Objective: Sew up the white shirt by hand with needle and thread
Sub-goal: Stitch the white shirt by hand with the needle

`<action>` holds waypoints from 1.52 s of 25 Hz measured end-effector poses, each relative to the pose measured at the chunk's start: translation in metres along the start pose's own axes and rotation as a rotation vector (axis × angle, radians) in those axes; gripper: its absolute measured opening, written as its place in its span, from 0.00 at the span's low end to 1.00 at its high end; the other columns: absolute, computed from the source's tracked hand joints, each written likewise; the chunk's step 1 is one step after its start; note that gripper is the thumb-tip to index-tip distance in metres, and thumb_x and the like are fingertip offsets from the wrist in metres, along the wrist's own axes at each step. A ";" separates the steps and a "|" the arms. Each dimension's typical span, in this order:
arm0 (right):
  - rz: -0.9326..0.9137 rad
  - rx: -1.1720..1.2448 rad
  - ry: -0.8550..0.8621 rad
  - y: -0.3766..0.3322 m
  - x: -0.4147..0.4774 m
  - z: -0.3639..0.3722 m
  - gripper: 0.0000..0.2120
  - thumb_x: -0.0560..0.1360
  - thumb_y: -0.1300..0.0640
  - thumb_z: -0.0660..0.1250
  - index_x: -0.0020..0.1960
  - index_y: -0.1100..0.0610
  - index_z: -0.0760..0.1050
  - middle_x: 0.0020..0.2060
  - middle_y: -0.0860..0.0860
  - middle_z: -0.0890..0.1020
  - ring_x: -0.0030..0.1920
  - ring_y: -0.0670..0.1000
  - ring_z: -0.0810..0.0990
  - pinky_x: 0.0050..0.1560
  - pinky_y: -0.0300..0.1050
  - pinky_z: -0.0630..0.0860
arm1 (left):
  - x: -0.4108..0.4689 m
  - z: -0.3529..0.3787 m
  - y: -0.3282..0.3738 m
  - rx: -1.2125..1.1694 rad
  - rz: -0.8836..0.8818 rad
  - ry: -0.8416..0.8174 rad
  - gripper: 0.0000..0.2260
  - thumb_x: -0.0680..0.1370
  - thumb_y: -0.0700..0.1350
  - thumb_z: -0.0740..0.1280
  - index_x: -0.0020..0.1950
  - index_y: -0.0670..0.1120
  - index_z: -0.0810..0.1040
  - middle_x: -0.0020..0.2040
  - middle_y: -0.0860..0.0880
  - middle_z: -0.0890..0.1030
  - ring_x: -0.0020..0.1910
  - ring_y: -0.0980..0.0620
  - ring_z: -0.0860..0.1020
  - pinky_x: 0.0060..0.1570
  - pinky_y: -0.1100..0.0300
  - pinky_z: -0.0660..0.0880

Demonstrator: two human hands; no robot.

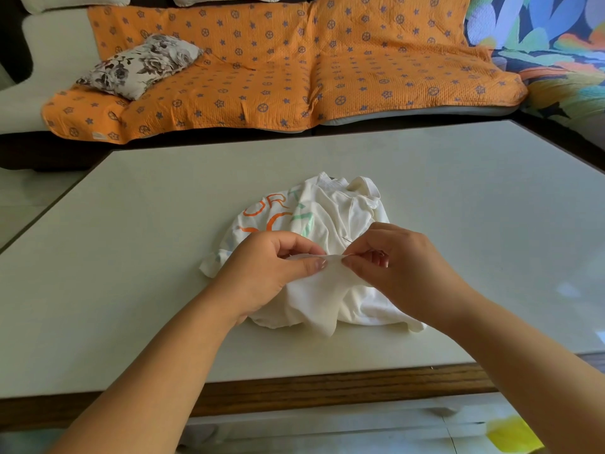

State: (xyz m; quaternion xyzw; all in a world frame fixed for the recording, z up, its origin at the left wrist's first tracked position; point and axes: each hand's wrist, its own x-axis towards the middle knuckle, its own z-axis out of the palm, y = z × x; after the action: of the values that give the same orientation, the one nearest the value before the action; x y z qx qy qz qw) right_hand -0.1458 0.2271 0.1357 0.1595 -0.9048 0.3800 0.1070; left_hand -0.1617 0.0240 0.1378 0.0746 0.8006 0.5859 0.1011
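One fold of the white shirt (330,208), at centre frame, is pinched by the left hand (271,267) and the right hand (404,267), a needle (347,239) being seen beside the latter.

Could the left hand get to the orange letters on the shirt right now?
Probably yes: the orange letters lie just beyond the left hand with nothing between, but its fingers pinch a fold of the shirt.

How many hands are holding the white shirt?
2. The left hand pinches a fold of the shirt from the left; the right hand pinches the same fold from the right. No other hand is visible.
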 end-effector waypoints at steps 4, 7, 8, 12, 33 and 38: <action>0.090 0.039 -0.069 -0.005 0.000 -0.004 0.05 0.74 0.53 0.71 0.40 0.45 0.80 0.35 0.42 0.79 0.39 0.38 0.77 0.42 0.29 0.71 | 0.000 -0.001 -0.001 -0.095 -0.015 -0.012 0.07 0.68 0.49 0.74 0.44 0.50 0.85 0.43 0.52 0.86 0.45 0.59 0.82 0.50 0.63 0.72; 0.210 0.169 -0.059 -0.011 0.001 -0.018 0.09 0.75 0.51 0.66 0.45 0.51 0.84 0.36 0.48 0.83 0.36 0.44 0.79 0.44 0.42 0.78 | 0.001 0.000 -0.002 -0.110 -0.008 0.004 0.02 0.70 0.48 0.74 0.42 0.52 0.85 0.44 0.50 0.86 0.45 0.58 0.82 0.54 0.61 0.73; 0.228 0.242 0.009 -0.013 0.002 -0.024 0.09 0.77 0.55 0.65 0.46 0.51 0.84 0.36 0.50 0.84 0.34 0.44 0.80 0.43 0.42 0.79 | 0.001 0.000 -0.002 -0.113 -0.006 0.008 0.01 0.71 0.47 0.74 0.42 0.53 0.85 0.44 0.50 0.86 0.45 0.58 0.82 0.55 0.61 0.73; 0.258 0.548 0.028 -0.025 -0.003 -0.036 0.11 0.78 0.68 0.63 0.50 0.57 0.82 0.35 0.54 0.85 0.34 0.48 0.81 0.37 0.38 0.79 | 0.000 0.001 -0.002 -0.143 -0.010 0.016 0.03 0.73 0.44 0.73 0.41 0.52 0.85 0.43 0.50 0.86 0.45 0.58 0.81 0.56 0.60 0.72; 0.320 0.330 -0.218 -0.035 -0.011 -0.012 0.10 0.77 0.64 0.61 0.50 0.52 0.78 0.27 0.55 0.82 0.23 0.46 0.75 0.28 0.29 0.69 | 0.000 0.002 0.001 -0.162 -0.033 0.022 0.02 0.74 0.44 0.73 0.43 0.50 0.85 0.43 0.51 0.85 0.47 0.57 0.82 0.60 0.56 0.74; 0.330 0.299 -0.212 -0.034 -0.012 -0.010 0.10 0.77 0.62 0.62 0.49 0.50 0.78 0.27 0.54 0.82 0.24 0.46 0.76 0.28 0.30 0.69 | -0.002 0.003 0.002 -0.141 -0.024 0.020 0.03 0.74 0.44 0.73 0.42 0.51 0.85 0.43 0.51 0.86 0.47 0.57 0.82 0.57 0.58 0.74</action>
State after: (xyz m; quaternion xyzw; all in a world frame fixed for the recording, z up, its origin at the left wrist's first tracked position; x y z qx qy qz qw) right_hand -0.1211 0.2140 0.1610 0.0626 -0.8584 0.5032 -0.0768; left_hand -0.1594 0.0268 0.1392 0.0517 0.7592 0.6403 0.1052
